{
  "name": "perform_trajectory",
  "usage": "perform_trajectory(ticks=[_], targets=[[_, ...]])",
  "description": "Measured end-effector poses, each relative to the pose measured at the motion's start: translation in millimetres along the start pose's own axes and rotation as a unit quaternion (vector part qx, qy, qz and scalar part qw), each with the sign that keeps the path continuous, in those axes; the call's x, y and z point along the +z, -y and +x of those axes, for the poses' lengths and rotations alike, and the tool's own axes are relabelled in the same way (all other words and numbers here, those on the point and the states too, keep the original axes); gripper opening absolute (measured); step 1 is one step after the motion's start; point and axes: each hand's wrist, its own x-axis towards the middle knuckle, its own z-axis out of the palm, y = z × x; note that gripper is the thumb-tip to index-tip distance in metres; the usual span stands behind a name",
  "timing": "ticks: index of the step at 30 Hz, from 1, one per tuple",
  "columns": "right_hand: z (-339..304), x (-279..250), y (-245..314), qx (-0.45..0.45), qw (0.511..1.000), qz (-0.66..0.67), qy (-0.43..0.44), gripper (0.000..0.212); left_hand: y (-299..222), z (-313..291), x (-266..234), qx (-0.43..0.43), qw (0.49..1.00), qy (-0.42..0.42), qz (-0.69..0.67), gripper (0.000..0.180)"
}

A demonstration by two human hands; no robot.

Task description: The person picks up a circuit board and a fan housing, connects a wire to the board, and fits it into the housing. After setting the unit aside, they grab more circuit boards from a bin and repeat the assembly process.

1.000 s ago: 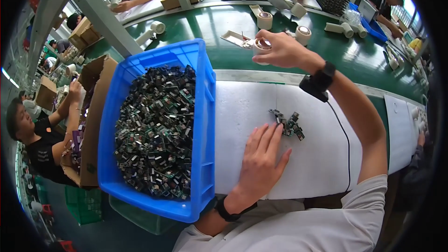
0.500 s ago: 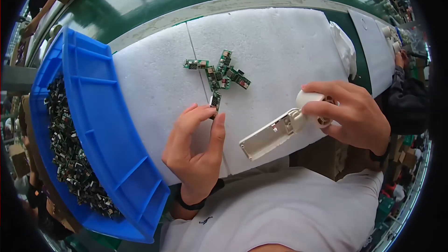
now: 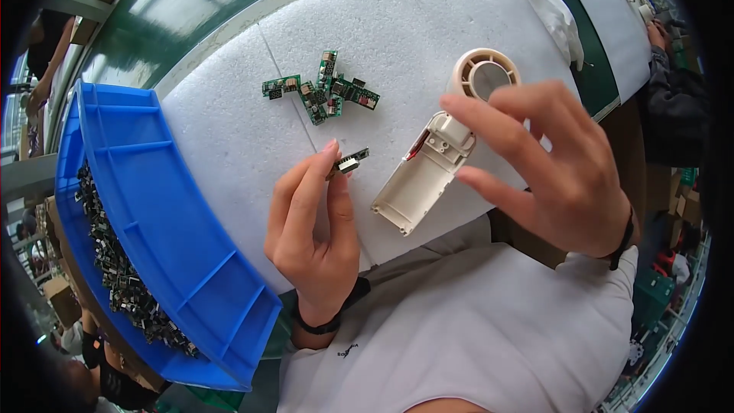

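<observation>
Between the thumb and fingers of my left hand is a small circuit board, raised over the white foam sheet and turned on edge. My right hand has its fingers apart over a cream handheld fan housing. The fingertips are close to the housing's neck; whether they touch it I cannot tell. The housing lies with its hollow handle uncovered, the round fan head pointing away from me. A red wire shows inside the handle near the neck. Several green circuit boards lie in a loose cluster beyond my left hand.
A blue plastic bin stands at the left, holding a heap of small dark boards. White foam sheet covers the green table. A crumpled white bag lies at its far right edge. Another person's sleeve shows at the far right.
The fan housing has gone from my right hand's grip onto the foam, its head turned away from me. My right hand has opened. My left hand has lifted the board off the foam.
</observation>
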Motion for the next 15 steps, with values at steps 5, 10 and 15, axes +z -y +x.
perform_trajectory(ticks=[5, 10, 15], targets=[[3, 24, 15, 0.088, 0.985, 0.138, 0.059, 0.048, 1, 1, 0, 0.012, 1.000, 0.004, -0.005, 0.036], [2, 39, 3, 0.047, 0.993, 0.095, 0.052, 0.037, -2, 1, 4, 0.037, 0.998, 0.017, -0.055, 0.040], [-5, 45, -9, 0.006, 0.991, 0.134, -0.008, 0.027, -22, -8, -8, 0.114, 0.983, 0.145, -0.015, 0.045]])
